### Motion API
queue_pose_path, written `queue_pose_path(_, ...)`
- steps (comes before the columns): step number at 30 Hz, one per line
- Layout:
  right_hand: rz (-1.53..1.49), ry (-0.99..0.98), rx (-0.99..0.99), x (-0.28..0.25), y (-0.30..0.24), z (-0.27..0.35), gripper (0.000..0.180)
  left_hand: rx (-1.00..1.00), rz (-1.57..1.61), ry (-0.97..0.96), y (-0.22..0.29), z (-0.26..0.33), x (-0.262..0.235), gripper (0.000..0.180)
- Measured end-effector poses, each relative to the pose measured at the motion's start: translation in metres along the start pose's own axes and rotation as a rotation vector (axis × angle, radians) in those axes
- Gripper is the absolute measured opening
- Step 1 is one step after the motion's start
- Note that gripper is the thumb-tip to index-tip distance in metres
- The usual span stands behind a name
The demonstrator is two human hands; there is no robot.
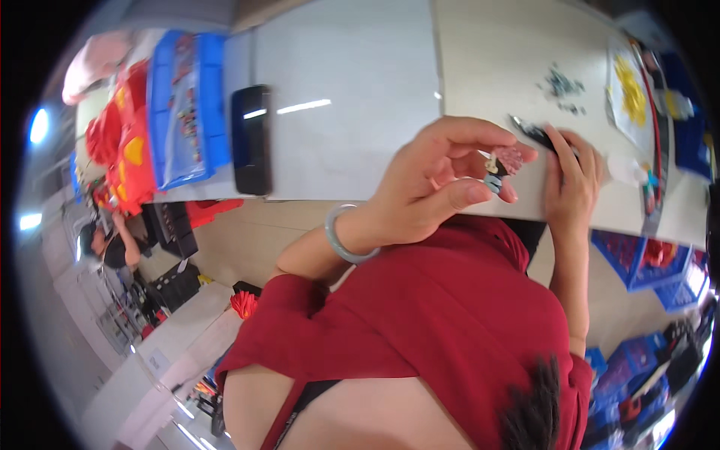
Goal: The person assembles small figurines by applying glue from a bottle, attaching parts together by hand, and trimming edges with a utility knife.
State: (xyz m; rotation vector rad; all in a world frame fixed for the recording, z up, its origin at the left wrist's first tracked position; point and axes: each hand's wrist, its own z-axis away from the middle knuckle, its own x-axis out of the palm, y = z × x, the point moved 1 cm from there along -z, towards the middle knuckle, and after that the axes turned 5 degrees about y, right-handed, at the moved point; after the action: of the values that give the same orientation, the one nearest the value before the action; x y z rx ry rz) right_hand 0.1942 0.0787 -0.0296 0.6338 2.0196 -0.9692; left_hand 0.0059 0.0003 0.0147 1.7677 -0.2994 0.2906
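Observation:
My left hand (442, 176), a pale bangle on its wrist, pinches a small figurine (506, 160) between thumb and fingers, above the table's near edge. The figurine has a reddish-pink top, a dark middle and a grey-blue lower part. To its right, my right hand (574, 176) rests on the table, its fingers closed over a black tool with a silver tip (534, 133). That tip points to the far left; its exact kind is hard to make out. Beyond the tool lies a loose pile of small grey-green pieces (561, 84).
A dark phone (251, 141) lies at the left edge of a white board (349, 97). Farther left is a blue tray (206, 112) with bagged small parts. Yellow pieces (630, 88) sit on a white sheet at the right. Blue crates (637, 262) stand below the table's right side.

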Motion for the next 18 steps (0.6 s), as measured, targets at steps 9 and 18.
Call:
queue_pose_path(9,-0.026,-0.022,0.033,-0.01,0.0,0.006,0.029,0.061,-1.496,0.861,0.117,0.044,-0.216,0.028)
queue_pose_path(18,-0.037,0.028,0.036,-0.014,0.0,0.003,0.027,0.309,-1.531,0.571,0.074,-0.097,-0.159,0.018)
